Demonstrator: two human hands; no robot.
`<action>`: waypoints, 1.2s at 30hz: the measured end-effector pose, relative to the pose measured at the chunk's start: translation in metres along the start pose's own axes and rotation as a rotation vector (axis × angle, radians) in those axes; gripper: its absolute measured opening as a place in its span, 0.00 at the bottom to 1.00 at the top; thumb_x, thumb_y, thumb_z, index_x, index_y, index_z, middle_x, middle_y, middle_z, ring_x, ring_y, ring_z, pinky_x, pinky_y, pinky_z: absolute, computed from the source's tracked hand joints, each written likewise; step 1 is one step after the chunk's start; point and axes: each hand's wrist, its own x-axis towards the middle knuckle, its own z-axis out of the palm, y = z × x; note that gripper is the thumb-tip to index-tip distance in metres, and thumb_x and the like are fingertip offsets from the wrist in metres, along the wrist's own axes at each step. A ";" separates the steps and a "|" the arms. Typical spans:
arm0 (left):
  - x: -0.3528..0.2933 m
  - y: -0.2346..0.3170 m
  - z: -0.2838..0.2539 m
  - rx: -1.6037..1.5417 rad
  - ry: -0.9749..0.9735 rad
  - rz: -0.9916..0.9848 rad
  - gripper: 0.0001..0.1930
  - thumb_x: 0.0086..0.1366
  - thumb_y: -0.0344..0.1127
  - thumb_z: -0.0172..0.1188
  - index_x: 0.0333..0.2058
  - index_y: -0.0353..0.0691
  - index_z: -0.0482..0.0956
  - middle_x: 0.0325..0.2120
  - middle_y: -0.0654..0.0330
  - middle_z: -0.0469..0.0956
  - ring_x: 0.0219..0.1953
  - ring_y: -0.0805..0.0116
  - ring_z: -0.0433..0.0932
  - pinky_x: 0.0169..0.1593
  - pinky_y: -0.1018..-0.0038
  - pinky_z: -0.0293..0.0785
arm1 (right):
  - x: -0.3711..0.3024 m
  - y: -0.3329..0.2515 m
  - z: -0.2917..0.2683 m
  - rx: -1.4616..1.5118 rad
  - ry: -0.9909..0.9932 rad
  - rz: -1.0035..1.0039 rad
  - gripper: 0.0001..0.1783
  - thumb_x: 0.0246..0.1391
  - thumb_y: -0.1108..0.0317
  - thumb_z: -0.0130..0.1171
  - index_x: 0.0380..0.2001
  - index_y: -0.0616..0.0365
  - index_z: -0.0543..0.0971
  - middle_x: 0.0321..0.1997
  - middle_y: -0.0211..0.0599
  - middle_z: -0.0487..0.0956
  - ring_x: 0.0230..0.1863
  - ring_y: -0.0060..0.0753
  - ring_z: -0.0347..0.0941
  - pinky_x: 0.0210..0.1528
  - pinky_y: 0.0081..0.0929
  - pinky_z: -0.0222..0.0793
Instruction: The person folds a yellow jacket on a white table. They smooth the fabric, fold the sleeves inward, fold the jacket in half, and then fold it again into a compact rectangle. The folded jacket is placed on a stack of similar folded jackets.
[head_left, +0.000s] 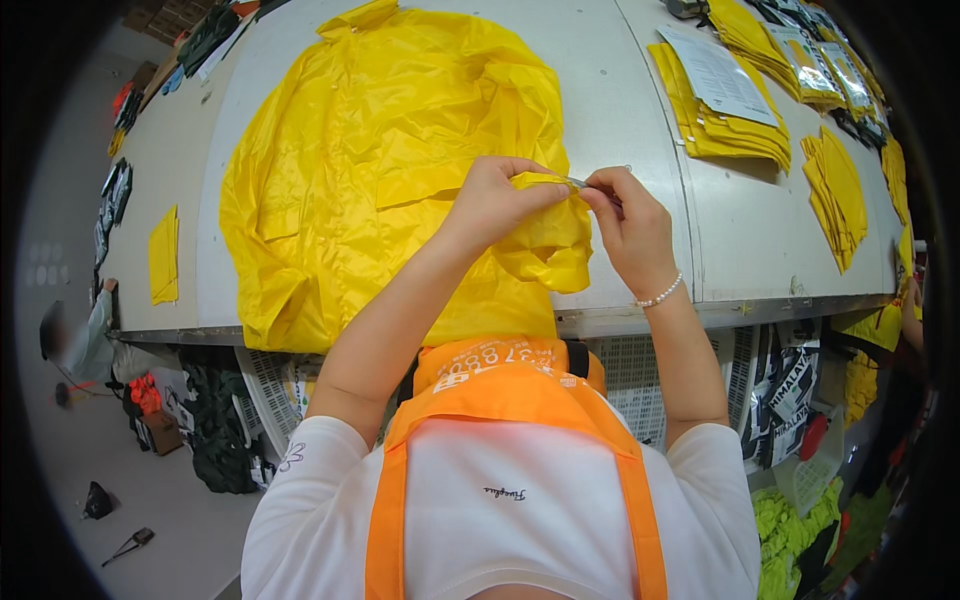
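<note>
The yellow raincoat lay spread across the white table, its lower edge lifted off the surface. The left hand pinched a fold of that edge tight; the right hand closed its fingertips on a small metal tool touching the same fold. Stacks of folded yellow pieces sat well apart to the right, under a paper sheet
</note>
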 end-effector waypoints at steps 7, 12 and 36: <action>-0.002 0.001 -0.002 0.046 -0.052 0.137 0.10 0.51 0.29 0.64 0.32 0.30 0.80 0.28 0.62 0.79 0.30 0.79 0.76 0.36 0.82 0.72 | 0.006 0.006 -0.001 0.459 -0.213 0.288 0.09 0.51 0.72 0.60 0.36 0.61 0.76 0.25 0.23 0.75 0.24 0.12 0.64 0.25 0.16 0.62; -0.002 0.006 -0.013 0.026 -0.114 0.097 0.15 0.50 0.27 0.66 0.38 0.31 0.77 0.34 0.61 0.78 0.36 0.77 0.75 0.41 0.81 0.72 | 0.008 0.021 0.000 0.212 -0.030 0.187 0.06 0.48 0.76 0.60 0.32 0.61 0.76 0.23 0.28 0.75 0.20 0.15 0.64 0.24 0.16 0.61; 0.020 -0.022 -0.016 0.597 0.674 0.662 0.11 0.39 0.16 0.51 0.24 0.36 0.67 0.18 0.56 0.65 0.21 0.64 0.65 0.26 0.74 0.64 | 0.016 0.057 0.008 -0.096 0.516 0.013 0.12 0.39 0.82 0.58 0.19 0.59 0.65 0.17 0.25 0.65 0.20 0.16 0.56 0.22 0.14 0.56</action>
